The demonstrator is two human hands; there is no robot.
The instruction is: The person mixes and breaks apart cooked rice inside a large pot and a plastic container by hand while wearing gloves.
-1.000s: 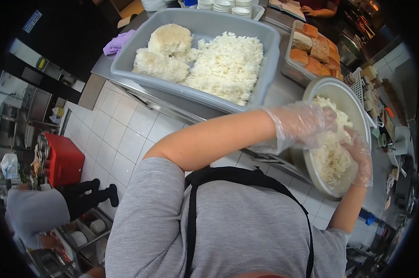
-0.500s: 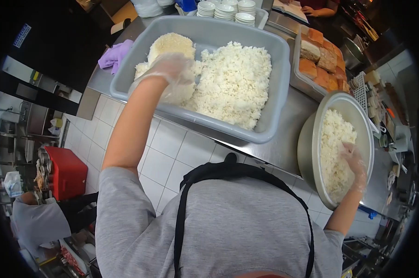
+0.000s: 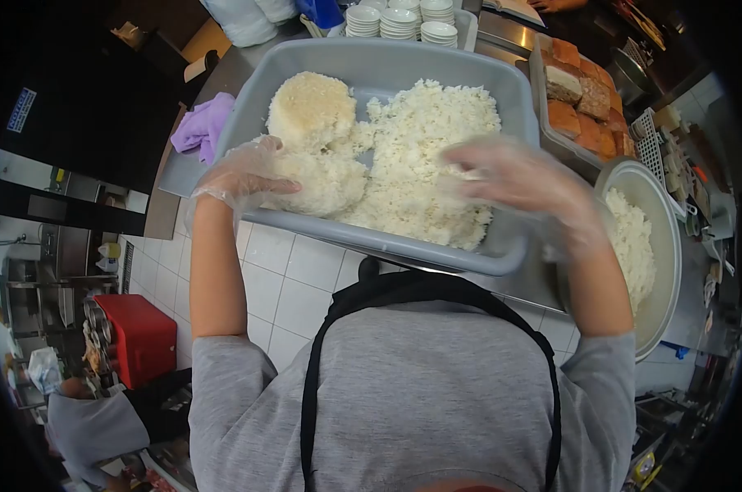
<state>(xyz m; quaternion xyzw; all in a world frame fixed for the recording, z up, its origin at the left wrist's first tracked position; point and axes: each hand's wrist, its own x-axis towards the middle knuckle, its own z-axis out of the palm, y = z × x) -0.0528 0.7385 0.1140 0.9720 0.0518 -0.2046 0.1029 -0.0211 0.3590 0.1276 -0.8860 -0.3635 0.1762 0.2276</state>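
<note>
A large grey plastic tub [image 3: 387,51] holds white cooked rice in two heaps. The loose heap [image 3: 428,123] covers its right side; at the left sits a rounded, moulded-looking rice clump [image 3: 312,102] with broken rice [image 3: 326,184] beneath it. My left hand [image 3: 244,174], in a clear plastic glove, is at the tub's left front, thumb and fingers apart, against the broken rice. Over the right heap is my right hand [image 3: 522,180], also gloved and somewhat blurred, fingers stretched leftward with nothing seen in them. A deep round pot [image 3: 666,303] of rice [image 3: 631,242] stands right of the tub.
A bin of orange-brown bread-like blocks [image 3: 580,98] is at the back right. Stacked small white bowls [image 3: 399,20] stand behind the tub. A purple cloth [image 3: 203,127] lies left of it. At lower left are a red box [image 3: 141,340] and another person [image 3: 100,430].
My right hand has left the round pot and moved left over the tub's rice. My left hand has drawn back toward the tub's left front, uncovering the rounded clump.
</note>
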